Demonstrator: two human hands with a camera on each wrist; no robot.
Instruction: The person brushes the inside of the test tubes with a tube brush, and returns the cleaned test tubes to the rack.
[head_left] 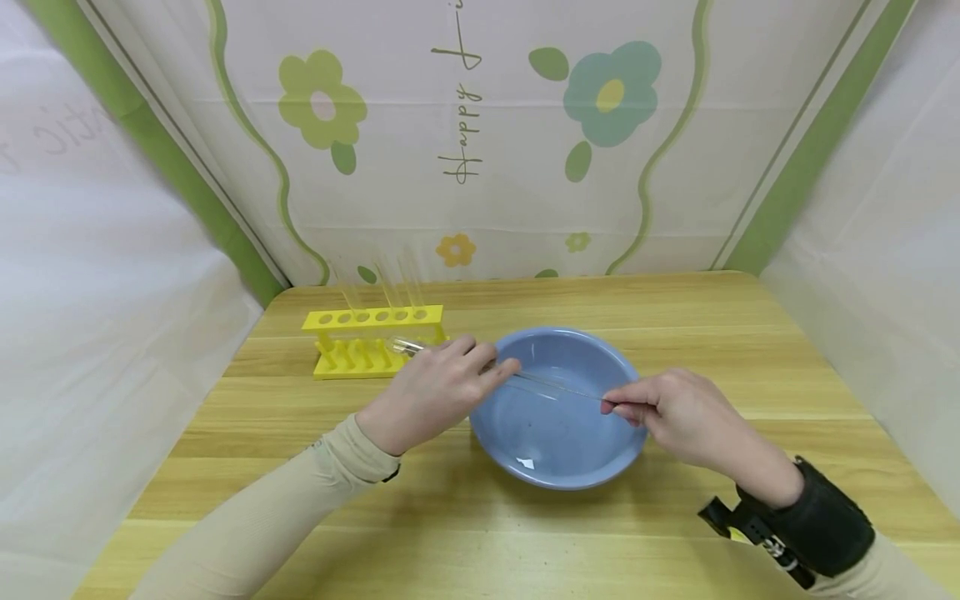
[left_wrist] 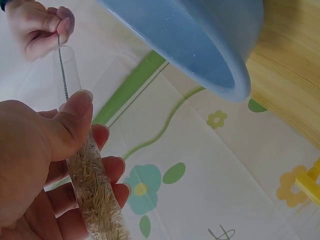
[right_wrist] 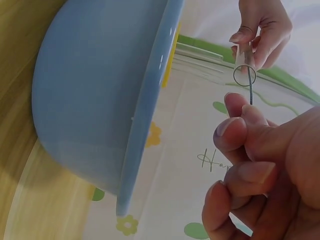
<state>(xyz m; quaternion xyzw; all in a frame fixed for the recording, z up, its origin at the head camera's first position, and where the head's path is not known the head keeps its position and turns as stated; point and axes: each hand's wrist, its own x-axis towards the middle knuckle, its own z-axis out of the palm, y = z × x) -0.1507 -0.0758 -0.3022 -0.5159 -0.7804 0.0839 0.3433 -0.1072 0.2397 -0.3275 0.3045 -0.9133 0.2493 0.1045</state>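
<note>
A clear glass test tube [head_left: 406,345] lies aslant in my left hand [head_left: 441,390], its rounded end toward the yellow rack and its mouth toward the right. Inside it, in the left wrist view, are the pale bristles of a test tube brush [left_wrist: 97,192]. The brush's twisted wire handle [left_wrist: 62,70] comes out through the tube's mouth. My right hand [head_left: 678,417] pinches that wire between thumb and forefinger, a short way off the tube's mouth. Both hands are above a blue basin [head_left: 558,483], which has a little water in it.
At the back left of the wooden table [head_left: 555,542] stands a yellow test tube rack [head_left: 375,317] with several clear test tubes [head_left: 387,283] in it. Behind the table hangs a white flowered curtain [head_left: 465,200], with white sheets on both sides.
</note>
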